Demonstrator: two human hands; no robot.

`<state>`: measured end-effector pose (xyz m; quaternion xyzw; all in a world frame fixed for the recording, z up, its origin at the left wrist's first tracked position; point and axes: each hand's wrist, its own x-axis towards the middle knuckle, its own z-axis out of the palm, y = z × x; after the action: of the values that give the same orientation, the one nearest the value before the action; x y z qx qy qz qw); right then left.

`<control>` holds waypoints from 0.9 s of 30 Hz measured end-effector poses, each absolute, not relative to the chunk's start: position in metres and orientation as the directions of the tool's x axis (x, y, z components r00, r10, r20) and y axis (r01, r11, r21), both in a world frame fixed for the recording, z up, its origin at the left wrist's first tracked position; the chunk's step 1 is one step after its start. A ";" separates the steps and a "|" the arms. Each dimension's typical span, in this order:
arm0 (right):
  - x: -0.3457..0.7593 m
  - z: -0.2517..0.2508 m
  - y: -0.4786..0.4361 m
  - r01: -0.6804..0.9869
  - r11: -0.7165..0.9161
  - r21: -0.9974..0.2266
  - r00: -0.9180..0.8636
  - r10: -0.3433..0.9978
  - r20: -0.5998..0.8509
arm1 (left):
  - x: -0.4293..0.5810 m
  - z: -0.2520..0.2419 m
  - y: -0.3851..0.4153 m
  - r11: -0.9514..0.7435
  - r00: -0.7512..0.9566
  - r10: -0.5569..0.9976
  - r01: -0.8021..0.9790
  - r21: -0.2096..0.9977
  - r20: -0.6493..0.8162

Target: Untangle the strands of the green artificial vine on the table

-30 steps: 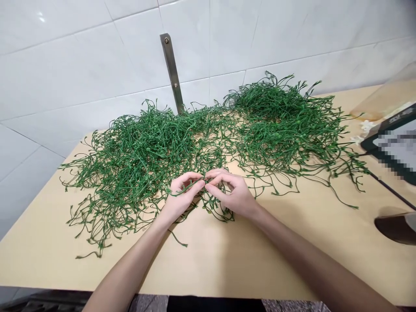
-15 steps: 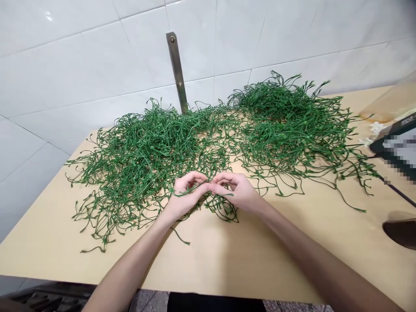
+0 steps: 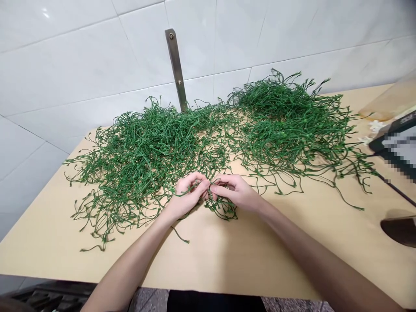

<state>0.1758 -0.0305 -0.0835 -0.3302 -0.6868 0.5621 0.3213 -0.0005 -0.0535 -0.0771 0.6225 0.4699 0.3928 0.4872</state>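
Note:
My left hand (image 3: 191, 193) is pinched on a thin green plastic stem, part of which curves out across the palm. Close against it at the fingertips, my right hand (image 3: 234, 190) also pinches at green stem; exactly where one piece ends and another starts is hidden by the fingers. Under and just behind both hands lie loose green stems (image 3: 224, 209) with small forked tips. A large tangled heap of green stems (image 3: 146, 147) spreads to the left, and a second heap (image 3: 286, 117) lies to the right.
The light wooden table (image 3: 195, 264) meets a white tiled wall (image 3: 81, 56), where a metal bracket (image 3: 176, 69) is fixed. At the right are a dark box-like object (image 3: 399, 143), small white flower pieces (image 3: 377, 125), a cable (image 3: 399, 193) and a dark brown round object (image 3: 401, 229).
My fingertips have shifted slightly, with the left thumb now raised and bent at the stem. The short stem end that stuck out over my right thumb no longer shows. The heaps are unchanged.

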 end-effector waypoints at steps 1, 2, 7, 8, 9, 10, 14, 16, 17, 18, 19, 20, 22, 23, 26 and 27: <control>0.176 -0.083 -0.030 0.115 0.173 -0.978 -0.586 0.807 0.074 | -0.001 -0.078 -0.054 -0.106 0.255 0.966 0.215 0.971 0.049; 0.176 -0.083 -0.030 0.127 0.200 -0.971 -0.601 0.794 0.085 | -0.001 -0.078 -0.054 -0.133 0.261 0.963 0.227 0.965 0.071; 0.177 -0.086 -0.030 0.132 0.300 -0.945 -0.621 0.768 0.157 | -0.003 -0.077 -0.054 -0.186 0.282 0.953 0.264 0.946 0.109; 0.177 -0.088 -0.030 0.140 0.309 -0.941 -0.607 0.778 0.165 | -0.003 -0.077 -0.054 -0.181 0.286 0.953 0.273 0.945 0.100; 0.177 -0.090 -0.030 0.144 0.314 -0.939 -0.591 0.788 0.172 | -0.003 -0.077 -0.054 -0.176 0.291 0.953 0.280 0.944 0.091; 0.177 -0.091 -0.030 0.143 0.314 -0.938 -0.578 0.796 0.178 | -0.003 -0.077 -0.055 -0.173 0.298 0.951 0.287 0.942 0.083; 0.176 -0.095 -0.030 0.113 0.308 -0.945 -0.560 0.805 0.196 | -0.002 -0.077 -0.055 -0.205 0.343 0.935 0.311 0.928 0.091; 0.175 -0.094 -0.030 0.108 0.311 -0.944 -0.553 0.808 0.203 | -0.001 -0.076 -0.055 -0.227 0.362 0.927 0.328 0.917 0.100; 0.174 -0.094 -0.030 0.109 0.316 -0.942 -0.545 0.812 0.209 | 0.000 -0.076 -0.056 -0.232 0.368 0.924 0.333 0.914 0.101; 0.173 -0.093 -0.031 0.113 0.319 -0.941 -0.537 0.817 0.212 | 0.000 -0.075 -0.056 -0.233 0.372 0.923 0.334 0.913 0.100; 0.173 -0.093 -0.032 0.115 0.318 -0.941 -0.530 0.821 0.213 | 0.000 -0.075 -0.056 -0.232 0.373 0.923 0.328 0.916 0.100; 0.172 -0.092 -0.032 0.115 0.315 -0.942 -0.524 0.825 0.211 | 0.000 -0.075 -0.056 -0.225 0.371 0.923 0.319 0.921 0.098; 0.171 -0.091 -0.033 0.107 0.303 -0.947 -0.514 0.832 0.208 | -0.001 -0.076 -0.056 -0.201 0.360 0.929 0.294 0.935 0.086; 0.171 -0.090 -0.034 0.098 0.299 -0.949 -0.511 0.833 0.210 | -0.001 -0.078 -0.056 -0.184 0.354 0.932 0.277 0.943 0.078; 0.170 -0.090 -0.037 0.037 0.315 -0.948 -0.496 0.830 0.256 | -0.001 -0.083 -0.053 -0.118 0.335 0.941 0.179 0.977 0.052; 0.169 -0.091 -0.037 -0.001 0.328 -0.945 -0.482 0.828 0.288 | 0.000 -0.084 -0.052 -0.085 0.315 0.948 0.115 0.990 0.045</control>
<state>0.1693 -0.0374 -0.0908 -0.2948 -0.7014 0.4991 0.4149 -0.0005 -0.0520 -0.0839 0.6195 0.4289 0.3982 0.5232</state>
